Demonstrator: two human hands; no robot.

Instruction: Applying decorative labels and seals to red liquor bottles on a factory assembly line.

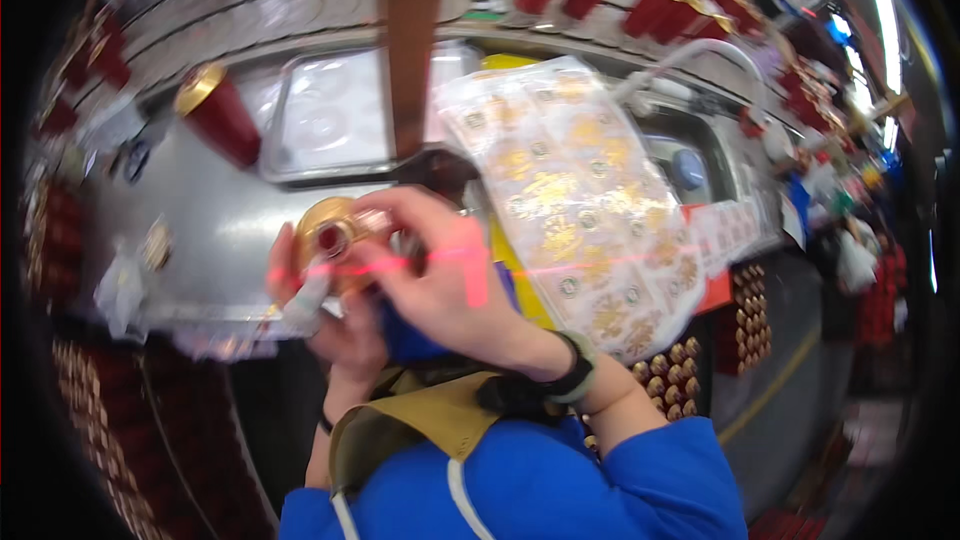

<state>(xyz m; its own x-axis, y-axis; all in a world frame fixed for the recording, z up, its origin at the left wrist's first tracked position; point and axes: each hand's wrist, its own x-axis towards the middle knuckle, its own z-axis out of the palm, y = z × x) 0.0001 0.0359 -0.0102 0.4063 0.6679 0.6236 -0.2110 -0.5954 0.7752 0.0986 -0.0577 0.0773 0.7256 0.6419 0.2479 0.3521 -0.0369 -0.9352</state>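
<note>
On the metal desk (210,230) before us, a brown post (412,40) rises at the far side and hides part of one pale tray (335,105). Left of the tray we have one red bottle (225,120) with a gold top, and near the left edge one clear plastic bag (122,290). To the right lie one large sheet with gold patterns (570,200) and one smaller sheet (725,230); beyond them is one sink (655,125). More red bottles line the far belt (470,5), too blurred for us to count. Our hands meet over one gold-shouldered bottle (322,215), at the near edge of the desk, left of the large sheet. Our left hand (350,335) is curled around it, grasping its side. Our right hand (455,270) is half closed, fingertips at the bottle's neck; whether they pinch anything, we cannot tell.
</note>
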